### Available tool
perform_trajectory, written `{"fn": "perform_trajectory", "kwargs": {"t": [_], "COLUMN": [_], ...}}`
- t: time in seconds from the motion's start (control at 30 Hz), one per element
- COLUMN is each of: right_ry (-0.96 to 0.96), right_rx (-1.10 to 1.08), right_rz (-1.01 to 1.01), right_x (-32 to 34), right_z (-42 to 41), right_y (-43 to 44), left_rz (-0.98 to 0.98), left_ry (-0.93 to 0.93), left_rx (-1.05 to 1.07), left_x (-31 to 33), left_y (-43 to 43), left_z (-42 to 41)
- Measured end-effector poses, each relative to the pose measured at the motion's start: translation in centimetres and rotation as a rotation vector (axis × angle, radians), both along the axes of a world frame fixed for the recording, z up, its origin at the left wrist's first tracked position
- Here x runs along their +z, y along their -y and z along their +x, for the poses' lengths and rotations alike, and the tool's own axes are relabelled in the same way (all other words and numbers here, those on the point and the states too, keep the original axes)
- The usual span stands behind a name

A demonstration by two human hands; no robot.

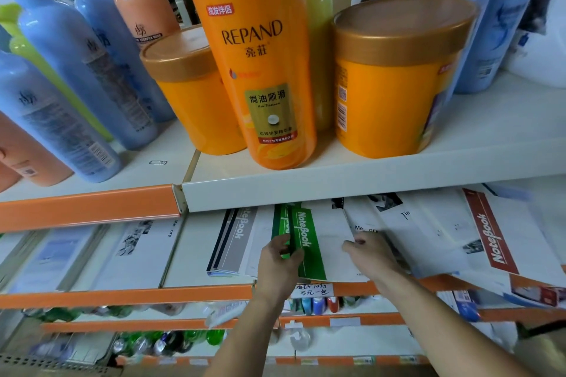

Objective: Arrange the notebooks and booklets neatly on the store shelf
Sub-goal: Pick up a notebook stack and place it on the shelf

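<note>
on shelf (pixel 122 295), left hand (pixel 277 260) grips flat notebook (pixel 307 239)

Just the one view here, worn on the person's head, facing forward and tipped down into the store shelving. It sits very close. The orange bottle (pixel 260 70) on the upper shelf (pixel 337 182) looms at top centre, label readable. The wide lens bows the shelf edges and leans the blue bottles (pixel 61 49) outward at left. Below mid-frame runs the notebook shelf (pixel 122 294). Both forearms rise from the bottom edge, with the left hand (pixel 277 263) and right hand (pixel 372 257) at the green notebook (pixel 306 232). The lower shelves blur out underneath.
</note>
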State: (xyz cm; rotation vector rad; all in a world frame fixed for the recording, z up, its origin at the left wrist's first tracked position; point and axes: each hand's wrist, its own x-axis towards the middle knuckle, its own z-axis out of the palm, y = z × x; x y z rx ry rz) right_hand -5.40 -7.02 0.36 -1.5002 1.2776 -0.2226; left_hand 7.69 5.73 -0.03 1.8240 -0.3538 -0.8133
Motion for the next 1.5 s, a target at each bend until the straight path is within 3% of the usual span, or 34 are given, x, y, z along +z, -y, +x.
{"fn": "perform_trajectory", "kwargs": {"t": [0.23, 0.6, 0.73, 0.83, 0.9, 1.27, 1.5], "right_ry": [0.075, 0.061, 0.055, 0.048, 0.037, 0.023, 0.056], "right_rx": [-0.008, 0.008, 0.015, 0.058, 0.099, 0.172, 0.135], "right_rz": [0.049, 0.089, 0.096, 0.108, 0.118, 0.099, 0.096], "right_x": [0.3, -0.8, -0.5, -0.5, -0.6, -0.9, -1.2], "right_z": [-0.6, -1.2, -1.5, -1.7, -1.6, -0.2, 0.3], "right_y": [-0.4, 0.4, 0.6, 0.8, 0.9, 0.4, 0.3], "left_rz": [-0.170, -0.074, 0.027, 0.292, 0.401, 0.336, 0.295], "left_ry": [0.065, 0.110, 0.217, 0.439, 0.480, 0.313, 0.322], "left_rx": [0.042, 0.007, -0.064, -0.159, -0.200, -0.097, -0.097], "left_x": [0.7, 0.0, 0.1, -0.3, -0.6, -1.7, -2.6], "left_y": [0.5, -0.1, -0.3, -0.2, -0.2, -0.2, -0.5], "left_z": [-1.5, -1.1, -1.1, -0.7, -0.4, 0.4, 0.5]}}
